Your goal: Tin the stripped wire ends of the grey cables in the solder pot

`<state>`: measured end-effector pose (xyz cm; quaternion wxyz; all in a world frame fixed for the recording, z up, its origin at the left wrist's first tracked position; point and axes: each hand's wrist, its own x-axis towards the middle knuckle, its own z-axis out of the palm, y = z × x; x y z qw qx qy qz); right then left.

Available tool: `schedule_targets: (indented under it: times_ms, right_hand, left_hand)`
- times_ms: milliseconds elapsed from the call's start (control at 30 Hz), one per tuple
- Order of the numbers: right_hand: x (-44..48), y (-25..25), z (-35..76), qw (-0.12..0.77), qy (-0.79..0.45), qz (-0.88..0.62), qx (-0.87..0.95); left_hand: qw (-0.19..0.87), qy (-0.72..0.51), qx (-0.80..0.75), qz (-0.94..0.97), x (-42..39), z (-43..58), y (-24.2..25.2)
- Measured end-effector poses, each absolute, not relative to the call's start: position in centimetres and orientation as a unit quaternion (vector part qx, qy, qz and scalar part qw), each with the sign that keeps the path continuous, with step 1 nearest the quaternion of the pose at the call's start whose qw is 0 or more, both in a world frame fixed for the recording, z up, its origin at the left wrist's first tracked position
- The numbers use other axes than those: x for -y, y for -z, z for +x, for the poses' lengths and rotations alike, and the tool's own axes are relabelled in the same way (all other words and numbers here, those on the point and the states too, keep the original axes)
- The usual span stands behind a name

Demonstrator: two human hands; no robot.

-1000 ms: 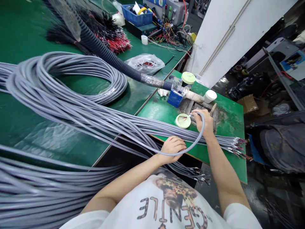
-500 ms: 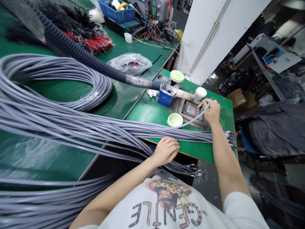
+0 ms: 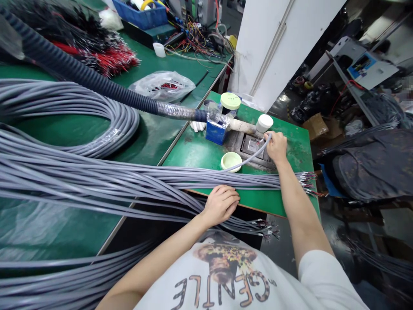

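My right hand (image 3: 276, 146) is closed on the end part of one grey cable (image 3: 250, 159), which curves up from the bundle. The cable's thin stripped wires point left over a dark square metal pot (image 3: 253, 145) with a shiny surface, set in a grimy frame. My left hand (image 3: 222, 202) rests at the front edge of the green board (image 3: 193, 148), its fingers loosely bent and no cable visibly gripped. Just beyond it lies the grey cable bundle (image 3: 206, 177), with white and coloured wire ends at the right. More cables (image 3: 238, 224) pass below the left hand.
Around the pot stand a pale green open lid (image 3: 231, 161), a white cup (image 3: 264, 123), a green-lidded jar (image 3: 230, 100) and a blue box (image 3: 215, 131) joined to a black corrugated hose (image 3: 129, 92). A large cable coil (image 3: 124, 125) lies left. A white pillar (image 3: 274, 47) rises behind.
The whole view has shifted, so most things sit a little further left. My right hand still holds the cable end over the pot; my left hand stays at the board's edge.
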<state>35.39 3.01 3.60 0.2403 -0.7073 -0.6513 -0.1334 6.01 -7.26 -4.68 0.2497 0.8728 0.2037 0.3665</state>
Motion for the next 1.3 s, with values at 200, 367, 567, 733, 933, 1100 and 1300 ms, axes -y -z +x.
schedule_targets:
  times_ms: [200, 367, 567, 733, 933, 1100, 1300]
  right_hand:
    - [-3.1, -2.7, 35.4, 0.233, 0.121, -0.713, 0.651]
    - [-2.1, -3.6, 34.8, 0.254, 0.117, -0.709, 0.647]
    - [4.3, -7.7, 32.0, 0.353, 0.116, -0.644, 0.668]
    - [10.9, -8.5, 28.0, 0.363, 0.058, -0.527, 0.766]
    - [15.7, -4.9, 24.6, 0.339, 0.022, -0.477, 0.811]
    - [17.5, -3.5, 23.6, 0.384, -0.030, -0.502, 0.774]
    - [17.7, -2.8, 22.3, 0.434, -0.120, -0.605, 0.657]
  left_hand:
    - [0.250, -0.366, -0.204, 0.873, 7.2, 6.2, 5.1]
    - [0.334, -0.342, -0.211, 0.853, 7.1, 5.7, 3.7]
    - [0.745, -0.127, 0.062, 0.651, 6.4, 0.9, -3.8]
    - [0.831, -0.233, -0.035, 0.504, 6.5, 1.6, -4.5]
    - [0.849, -0.329, -0.181, 0.372, 7.4, 7.1, -1.7]
    - [0.839, -0.347, -0.194, 0.372, 8.2, 7.8, -2.2]
    - [0.766, -0.376, -0.234, 0.466, 8.4, 7.7, -2.3]
